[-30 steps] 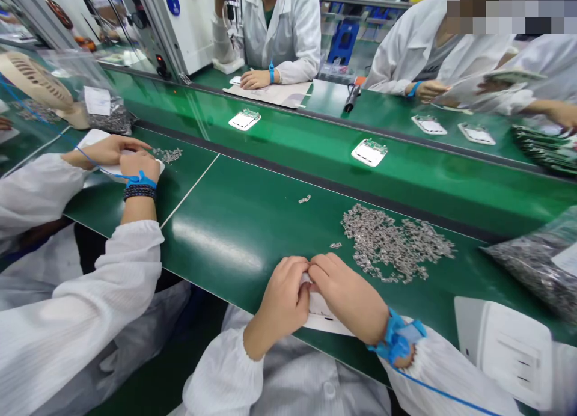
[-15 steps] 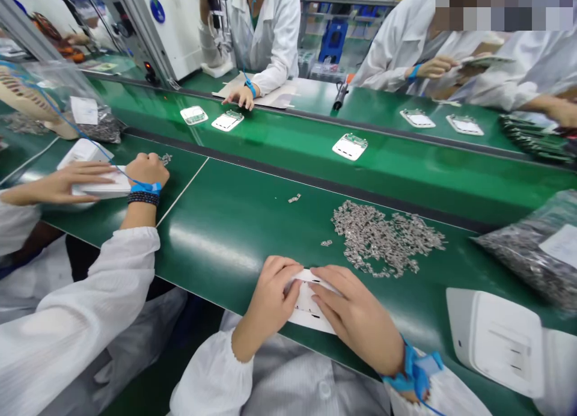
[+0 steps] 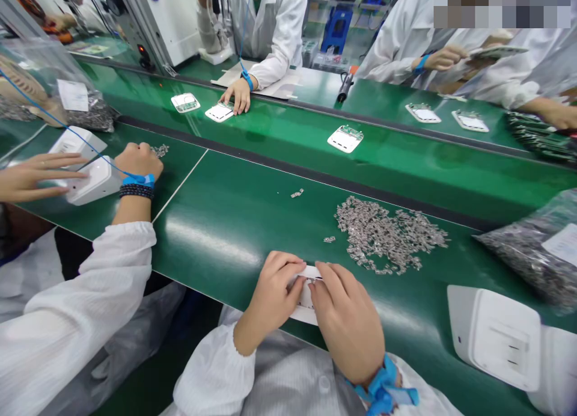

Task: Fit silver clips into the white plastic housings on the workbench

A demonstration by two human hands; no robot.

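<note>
At the near edge of the green bench, my left hand (image 3: 277, 296) grips the left side of a white plastic cover (image 3: 305, 315), its fingers curled over the top. My right hand (image 3: 347, 320), with a blue wrist strap, bends over the right side of the same cover, fingertips pressed at its inner face. Most of the cover is hidden under both hands. Beyond them lies a pile of small metal clips (image 3: 383, 232), with a few loose clips (image 3: 329, 239) beside it. White plastic housings (image 3: 500, 338) stand to the right of my right hand.
A bag of metal parts (image 3: 536, 247) lies at the right. Across the bench runs a green conveyor (image 3: 279, 127) carrying white covers with circuit boards (image 3: 345, 139). A co-worker's hands (image 3: 137, 163) handle a white housing (image 3: 94, 181) at left. Other people sit opposite.
My right hand has turned more upright and shifted left over the cover. The co-worker's left hand has drawn away from the housing at left. Covers on the conveyor have shifted slightly left.
</note>
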